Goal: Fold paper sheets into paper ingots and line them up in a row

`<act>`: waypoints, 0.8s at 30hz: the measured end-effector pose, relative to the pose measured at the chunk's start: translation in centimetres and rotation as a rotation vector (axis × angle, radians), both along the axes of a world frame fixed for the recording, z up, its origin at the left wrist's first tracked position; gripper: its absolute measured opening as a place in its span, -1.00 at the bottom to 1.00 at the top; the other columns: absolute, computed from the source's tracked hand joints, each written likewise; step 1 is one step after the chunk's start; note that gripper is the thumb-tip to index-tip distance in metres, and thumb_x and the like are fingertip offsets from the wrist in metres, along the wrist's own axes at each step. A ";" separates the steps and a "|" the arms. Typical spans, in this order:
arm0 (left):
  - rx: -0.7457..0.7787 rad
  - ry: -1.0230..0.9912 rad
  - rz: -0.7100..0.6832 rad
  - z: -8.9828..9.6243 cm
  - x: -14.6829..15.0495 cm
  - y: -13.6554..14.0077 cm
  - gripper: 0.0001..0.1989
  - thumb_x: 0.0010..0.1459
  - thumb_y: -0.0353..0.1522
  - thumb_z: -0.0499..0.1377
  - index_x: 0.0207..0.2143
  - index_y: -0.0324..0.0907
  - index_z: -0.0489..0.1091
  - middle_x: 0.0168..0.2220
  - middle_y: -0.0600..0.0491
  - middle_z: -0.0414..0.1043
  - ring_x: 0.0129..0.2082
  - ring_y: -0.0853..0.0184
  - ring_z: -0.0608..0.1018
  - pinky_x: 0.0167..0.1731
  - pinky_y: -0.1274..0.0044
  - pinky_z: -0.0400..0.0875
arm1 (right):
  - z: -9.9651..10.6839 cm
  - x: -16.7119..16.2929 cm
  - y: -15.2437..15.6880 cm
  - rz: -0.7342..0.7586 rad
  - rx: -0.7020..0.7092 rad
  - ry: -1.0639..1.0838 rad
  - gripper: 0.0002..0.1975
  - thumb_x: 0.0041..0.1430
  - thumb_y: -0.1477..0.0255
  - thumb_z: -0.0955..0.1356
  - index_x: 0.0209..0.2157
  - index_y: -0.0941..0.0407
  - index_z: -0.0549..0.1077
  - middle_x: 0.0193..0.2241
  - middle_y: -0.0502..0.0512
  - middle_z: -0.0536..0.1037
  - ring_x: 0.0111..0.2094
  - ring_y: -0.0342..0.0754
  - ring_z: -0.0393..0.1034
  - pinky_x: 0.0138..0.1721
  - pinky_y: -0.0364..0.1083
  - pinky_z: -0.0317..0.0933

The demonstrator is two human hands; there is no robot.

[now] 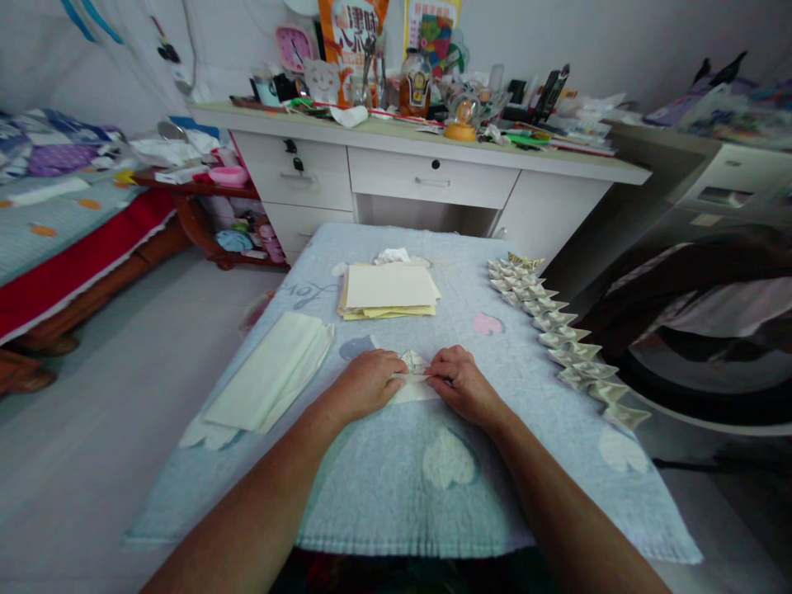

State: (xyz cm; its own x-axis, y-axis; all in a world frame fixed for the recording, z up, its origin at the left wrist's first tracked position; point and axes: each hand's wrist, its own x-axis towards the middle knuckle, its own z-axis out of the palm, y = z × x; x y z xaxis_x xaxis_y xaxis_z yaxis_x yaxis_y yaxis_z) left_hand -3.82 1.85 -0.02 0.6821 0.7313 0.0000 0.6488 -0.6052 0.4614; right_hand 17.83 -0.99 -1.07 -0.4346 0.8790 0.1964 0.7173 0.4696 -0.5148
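Observation:
Between my two hands, on the cloth-covered table [384, 487], lies a partly folded sheet of paper [414, 391]. My left hand [370, 379] pinches its left edge, and my right hand [461, 381] pinches the right edge. A pointed flap with printed marks stands up at the far side of the paper, and a narrow fold runs from one hand to the other. Fingers hide both ends of the sheet. Just beyond my hands is a stack of cream and yellow paper sheets [391, 289].
Folded pale green-white sheets [269, 371] lie on the left of the table. Several folded paper boats [566, 337] form a line along the right edge. Behind stands a cluttered white desk [433, 177]; a washing machine [705, 330] is at the right, a bed [74, 239] at the left.

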 end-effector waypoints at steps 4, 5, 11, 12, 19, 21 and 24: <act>0.009 -0.010 -0.034 -0.2 0.0 0.0 -0.80 0.19 -0.38 0.05 -0.26 -0.16 0.46 -0.29 0.01 0.48 -0.22 0.26 0.47 -0.17 0.48 0.28 | 0.4 -0.1 0.0 -0.024 -0.042 -0.025 -0.92 0.16 0.50 0.35 -0.34 0.11 0.53 -0.37 0.05 0.47 -0.23 -0.04 0.23 -0.16 -0.03 0.00; 0.009 -0.010 -0.035 -0.1 0.0 0.0 -0.80 0.19 -0.38 0.05 -0.26 -0.16 0.46 -0.29 0.01 0.48 -0.22 0.27 0.47 -0.17 0.49 0.28 | 0.4 -0.2 0.0 -0.037 -0.052 -0.031 -0.92 0.16 0.50 0.36 -0.35 0.11 0.52 -0.37 0.04 0.47 -0.23 -0.04 0.22 -0.16 -0.03 0.00; 0.018 0.025 0.023 0.1 0.1 0.0 -0.78 0.21 -0.34 0.03 -0.35 -0.21 0.45 -0.35 -0.01 0.45 -0.29 0.27 0.47 -0.28 0.51 0.28 | 0.4 -0.3 0.2 -0.185 -0.085 -0.060 -0.90 0.13 0.39 0.37 -0.36 0.12 0.52 -0.28 0.09 0.43 -0.18 0.00 0.18 -0.14 -0.02 0.00; 0.020 0.030 0.037 0.1 0.0 0.0 -0.77 0.21 -0.33 0.03 -0.35 -0.21 0.45 -0.36 -0.01 0.45 -0.29 0.27 0.47 -0.29 0.51 0.28 | 0.4 -0.4 0.2 -0.199 -0.091 -0.067 -0.89 0.13 0.38 0.37 -0.35 0.11 0.52 -0.26 0.09 0.43 -0.17 0.01 0.18 -0.13 -0.01 0.00; 0.036 0.051 0.118 0.0 -0.3 0.0 -0.78 0.19 -0.27 0.09 -0.39 -0.20 0.44 -0.35 -0.01 0.44 -0.27 0.27 0.47 -0.29 0.52 0.27 | 0.6 -0.4 0.4 -0.307 -0.162 -0.087 -0.85 0.13 0.34 0.38 -0.39 0.12 0.54 -0.25 0.10 0.43 -0.16 0.02 0.20 -0.16 -0.02 -0.02; 0.037 0.064 0.129 0.1 -0.3 0.0 -0.77 0.19 -0.27 0.08 -0.40 -0.20 0.44 -0.35 -0.01 0.44 -0.28 0.27 0.47 -0.30 0.52 0.26 | 0.6 -0.4 0.5 -0.331 -0.169 -0.085 -0.85 0.13 0.33 0.38 -0.40 0.12 0.54 -0.26 0.09 0.43 -0.17 0.01 0.20 -0.18 -0.03 -0.03; 0.032 0.079 0.158 0.3 -0.3 -0.1 -0.77 0.18 -0.26 0.09 -0.40 -0.20 0.44 -0.35 -0.01 0.45 -0.28 0.27 0.47 -0.30 0.51 0.26 | 0.4 -0.3 0.6 -0.358 -0.167 -0.096 -0.82 0.12 0.30 0.39 -0.42 0.12 0.54 -0.26 0.09 0.43 -0.17 0.01 0.20 -0.19 -0.04 -0.04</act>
